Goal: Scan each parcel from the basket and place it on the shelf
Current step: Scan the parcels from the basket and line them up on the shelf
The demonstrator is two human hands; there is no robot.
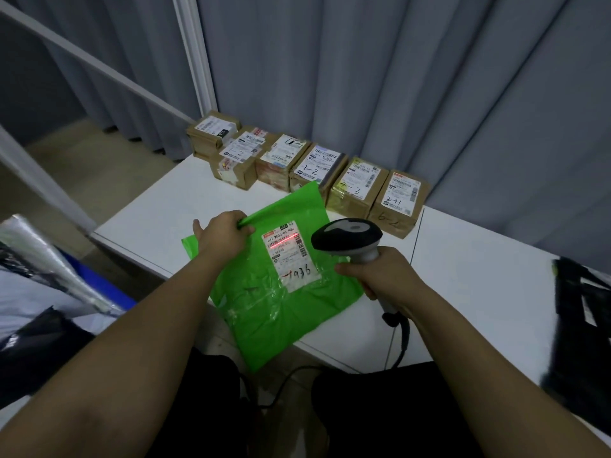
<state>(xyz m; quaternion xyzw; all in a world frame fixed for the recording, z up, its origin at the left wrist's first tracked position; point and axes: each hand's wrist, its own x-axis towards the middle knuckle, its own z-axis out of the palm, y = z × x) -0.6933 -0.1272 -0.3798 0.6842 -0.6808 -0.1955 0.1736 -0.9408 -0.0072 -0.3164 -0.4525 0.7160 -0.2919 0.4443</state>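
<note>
Parcel (274, 312), a green bag, is lain on the near edge of the white table (479, 269), pinched at its far left edge by the left hand (224, 231). A scanner (347, 238) is gripped by the right hand (380, 272), its red line cast across the parcel's label (291, 256). Six brown boxes (347, 188) are lined along the far edge.

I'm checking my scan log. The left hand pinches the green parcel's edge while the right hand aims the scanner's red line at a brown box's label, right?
Not quite. In the head view the red line falls on the green parcel's own label, not a brown box. The rest holds: the left hand pinches its edge and the right hand aims the scanner.
</note>
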